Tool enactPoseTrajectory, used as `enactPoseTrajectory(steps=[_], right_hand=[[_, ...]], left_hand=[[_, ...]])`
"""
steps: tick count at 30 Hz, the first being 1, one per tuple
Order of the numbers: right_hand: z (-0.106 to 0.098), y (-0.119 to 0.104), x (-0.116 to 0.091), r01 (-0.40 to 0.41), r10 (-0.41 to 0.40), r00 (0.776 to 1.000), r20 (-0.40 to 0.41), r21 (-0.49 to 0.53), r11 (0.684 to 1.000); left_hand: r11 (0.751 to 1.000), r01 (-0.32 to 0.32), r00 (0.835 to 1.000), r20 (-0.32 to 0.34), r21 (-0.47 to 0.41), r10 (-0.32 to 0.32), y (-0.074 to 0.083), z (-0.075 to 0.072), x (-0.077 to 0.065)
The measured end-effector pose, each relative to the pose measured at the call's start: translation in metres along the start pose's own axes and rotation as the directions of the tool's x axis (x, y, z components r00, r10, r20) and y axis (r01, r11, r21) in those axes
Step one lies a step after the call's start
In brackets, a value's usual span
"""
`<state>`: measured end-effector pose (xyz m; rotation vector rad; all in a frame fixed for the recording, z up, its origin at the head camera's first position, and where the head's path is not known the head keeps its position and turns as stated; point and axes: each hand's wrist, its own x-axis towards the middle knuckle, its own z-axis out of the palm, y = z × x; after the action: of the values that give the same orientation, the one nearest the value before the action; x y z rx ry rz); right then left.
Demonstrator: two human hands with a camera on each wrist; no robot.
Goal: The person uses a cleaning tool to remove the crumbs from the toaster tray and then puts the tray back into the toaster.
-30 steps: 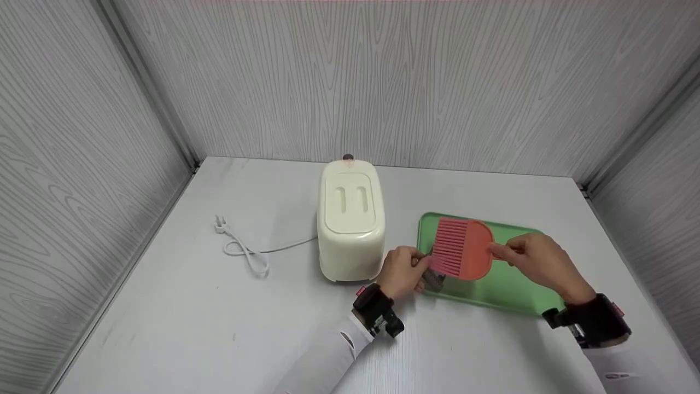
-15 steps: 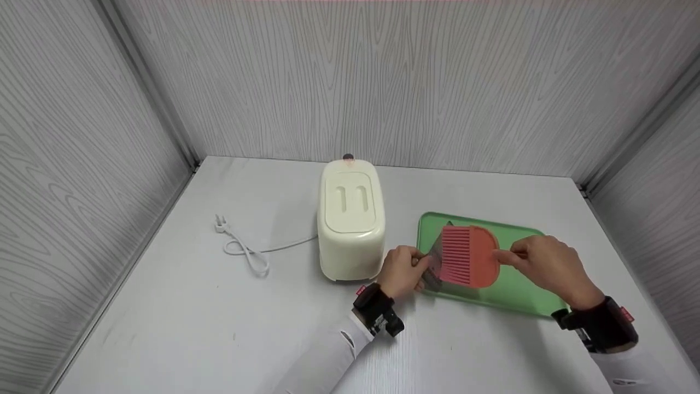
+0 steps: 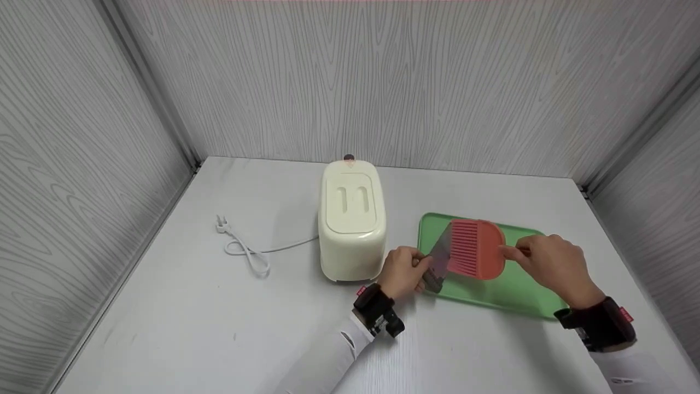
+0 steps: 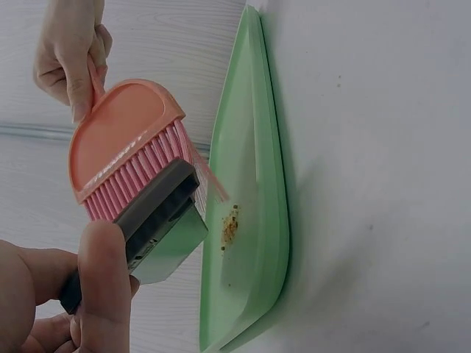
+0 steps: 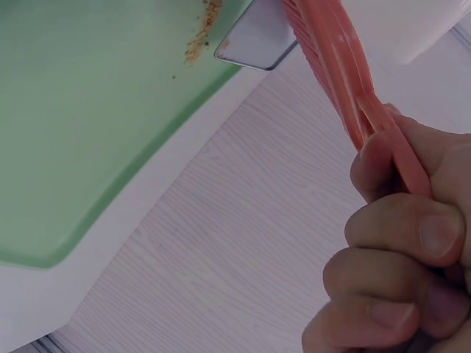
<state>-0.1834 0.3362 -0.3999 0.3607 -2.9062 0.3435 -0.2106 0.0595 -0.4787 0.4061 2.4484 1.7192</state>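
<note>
A: what's around that cream appliance (image 3: pixel 353 224)?
B: white cord (image 3: pixel 248 254), loosely looped on the tabletop (image 3: pixel 164 306) to its left, ending in a plug (image 3: pixel 222 225).
A: and behind it?
B: just grey wood-grain wall (image 3: pixel 350 82) lol

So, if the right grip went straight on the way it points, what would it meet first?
Leading with the orange brush it holds, the right grip would probably meet the dark-handled scraper in the left grip first. In the head view the bristles appear right up against it, though depth is unclear.
</note>
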Motion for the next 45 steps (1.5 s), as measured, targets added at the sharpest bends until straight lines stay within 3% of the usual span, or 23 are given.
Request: enactPoseTrajectory(steps=[9,21,29,39,45], right_hand=[[0.007,0.011,0.003,0.022,-0.026,0.994,-0.109,-0.039,0.999],[0.015,0.025,0.008,0.019,-0.044,0.971,-0.235,-0.108,0.994],[0.017,0.03,0.008,0.013,-0.043,0.949,-0.312,-0.1,0.995],[0.015,0.037,0.006,-0.069,0.06,0.962,-0.268,-0.024,0.997],[0.013,0.032,0.012,-0.075,0.07,0.963,-0.258,-0.01,0.997]], left_hand=[[1.0,0.01,1.0,-0.003,-0.009,-0.01,0.001,0.0,-0.002],[1.0,-0.004,1.0,-0.004,0.013,0.004,0.001,0.001,-0.002],[0.999,-0.019,1.0,0.0,0.043,0.019,0.002,0.0,-0.002],[0.998,-0.002,1.0,-0.003,0.055,0.002,0.001,0.0,-0.002],[0.998,0.003,1.0,-0.003,0.063,-0.003,0.002,0.0,-0.002]])
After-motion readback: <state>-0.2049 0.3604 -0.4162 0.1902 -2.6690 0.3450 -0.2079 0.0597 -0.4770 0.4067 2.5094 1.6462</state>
